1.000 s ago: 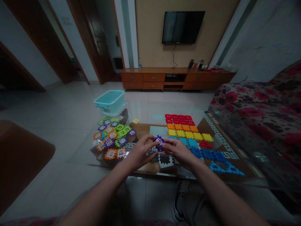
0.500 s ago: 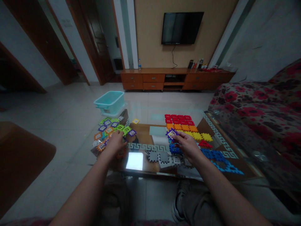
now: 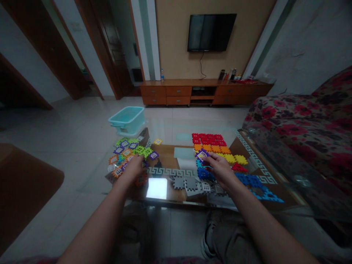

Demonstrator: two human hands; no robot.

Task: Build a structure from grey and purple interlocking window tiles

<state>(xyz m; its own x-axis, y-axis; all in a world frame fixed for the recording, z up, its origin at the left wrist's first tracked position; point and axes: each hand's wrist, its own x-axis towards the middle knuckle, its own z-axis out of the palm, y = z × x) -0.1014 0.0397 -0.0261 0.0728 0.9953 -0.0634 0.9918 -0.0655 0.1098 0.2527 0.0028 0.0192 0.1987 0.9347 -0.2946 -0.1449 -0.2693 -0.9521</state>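
Pinched by its edge, a purple interlocking plastic tile (image 3: 202,155) with a white window frame is in my right hand (image 3: 220,167), above the colour-sorted tiles. My left hand (image 3: 135,167) reaches down at the right side of a mixed pile of tiles (image 3: 127,152) in green, purple and orange; its fingertips are hidden, so I cannot see whether they grip one. Around my right hand lie rows of red tiles (image 3: 208,139), orange tiles (image 3: 213,148), yellow tiles (image 3: 239,159) and blue tiles (image 3: 202,173). Grey tiles (image 3: 191,184) line the near side.
All this lies on a glass coffee table (image 3: 170,194). A lone yellow tile (image 3: 157,142) sits toward its far side. Beyond the left corner stands a turquoise plastic tub (image 3: 128,120). A flowered sofa (image 3: 291,113) is at the right, a wooden TV cabinet (image 3: 178,94) at the back.
Both hands stay almost where they were. The purple tile in my right hand is only slightly shifted, and the whole view has moved a little.
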